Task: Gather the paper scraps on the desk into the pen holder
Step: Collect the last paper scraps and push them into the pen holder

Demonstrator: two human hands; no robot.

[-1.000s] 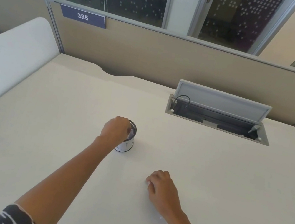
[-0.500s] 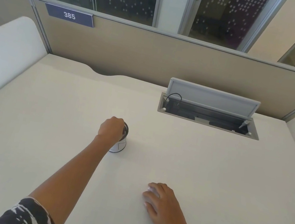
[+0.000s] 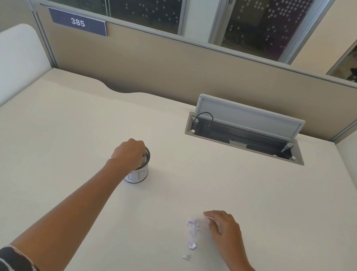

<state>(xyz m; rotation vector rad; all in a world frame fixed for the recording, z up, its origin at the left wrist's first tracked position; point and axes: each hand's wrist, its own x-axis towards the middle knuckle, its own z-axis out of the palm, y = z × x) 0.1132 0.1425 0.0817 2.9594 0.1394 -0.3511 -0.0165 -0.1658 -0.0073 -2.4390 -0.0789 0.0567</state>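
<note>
Head view, desk (image 3: 50, 161): matte, off-white, smooth, set against a beige fabric partition.

Item 1, pen holder (image 3: 139, 175): small upright cylinder, white wall with thin dark lines, dark rim. Stands left of centre on the desk.

Item 2, left hand (image 3: 129, 155): fingers curled over the holder's mouth. A pale bit shows at the fingertips by the rim; whether the grip is closed on it cannot be told.

Item 3, paper scraps (image 3: 193, 232): small, crumpled, white with faint violet tint, strewn in a short line on the desk, well apart from the holder.

Item 4, right hand (image 3: 224, 229): fingers loosely bent, tips touching the top scrap, not closed round anything.

Progress: judged partial. One deposit appears under way; several scraps remain on the desk.
</note>
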